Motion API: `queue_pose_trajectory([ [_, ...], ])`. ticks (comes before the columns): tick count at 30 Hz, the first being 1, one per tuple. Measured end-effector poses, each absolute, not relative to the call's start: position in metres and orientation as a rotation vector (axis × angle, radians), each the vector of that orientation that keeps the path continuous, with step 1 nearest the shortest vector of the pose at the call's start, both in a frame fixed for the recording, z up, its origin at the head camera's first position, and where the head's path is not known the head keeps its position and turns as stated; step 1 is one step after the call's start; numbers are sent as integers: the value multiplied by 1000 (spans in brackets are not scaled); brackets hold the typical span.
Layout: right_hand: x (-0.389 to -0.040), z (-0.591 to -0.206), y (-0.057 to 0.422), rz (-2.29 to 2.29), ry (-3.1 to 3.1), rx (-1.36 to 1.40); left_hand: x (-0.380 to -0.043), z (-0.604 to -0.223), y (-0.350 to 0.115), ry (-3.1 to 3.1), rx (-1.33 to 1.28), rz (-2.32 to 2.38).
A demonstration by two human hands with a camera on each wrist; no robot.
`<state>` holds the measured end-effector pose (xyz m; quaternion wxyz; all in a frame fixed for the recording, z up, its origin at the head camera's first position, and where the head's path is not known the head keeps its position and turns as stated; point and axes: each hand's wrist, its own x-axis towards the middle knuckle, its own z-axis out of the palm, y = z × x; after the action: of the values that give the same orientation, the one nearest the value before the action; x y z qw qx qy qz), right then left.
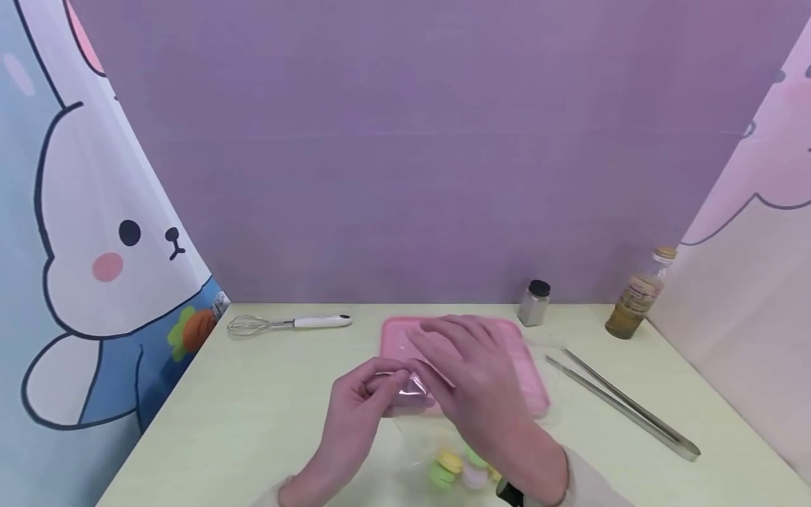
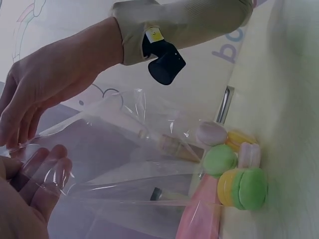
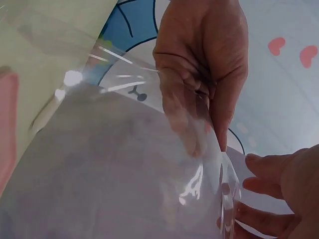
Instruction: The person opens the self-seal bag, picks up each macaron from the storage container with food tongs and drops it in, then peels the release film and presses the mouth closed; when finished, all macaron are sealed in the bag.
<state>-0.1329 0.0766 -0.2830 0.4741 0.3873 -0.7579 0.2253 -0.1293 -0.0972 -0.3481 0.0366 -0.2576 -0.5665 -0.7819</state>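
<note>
A clear plastic bag (image 2: 124, 164) stretches up from the table, with several pastel macarons (image 2: 249, 188) at its lower end, coloured green, yellow and pale pink. My left hand (image 1: 357, 405) pinches the bag's upper edge between thumb and fingers, as the right wrist view shows. Beside it, my right hand (image 1: 478, 380) has its fingers spread and fairly straight. Its fingertips (image 3: 244, 211) are right at the bag's rim, some seen through the film. From the head view, the right hand and forearm partly cover the macarons (image 1: 450, 461).
Behind the hands lies a pink tray (image 1: 532, 380). A whisk (image 1: 285, 324) is at the back left. Metal tongs (image 1: 633, 412) lie to the right. A small black-capped jar (image 1: 534, 306) and a corked bottle (image 1: 636, 303) with amber liquid stand at the back right.
</note>
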Motion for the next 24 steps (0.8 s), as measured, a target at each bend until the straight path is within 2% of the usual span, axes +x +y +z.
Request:
queue_pose_trajectory([
  [5,-135,-288,76,669,-1901,939,-129,-348,-96,-1753,-795,-2383],
  [13,-137,-291,72,846,-1852,968,-126,-348,-95,-1950,-630,-2184],
  [24,-135,-293,73,982,-1925,928,-122,-349,-94,-1894,-700,-2264],
])
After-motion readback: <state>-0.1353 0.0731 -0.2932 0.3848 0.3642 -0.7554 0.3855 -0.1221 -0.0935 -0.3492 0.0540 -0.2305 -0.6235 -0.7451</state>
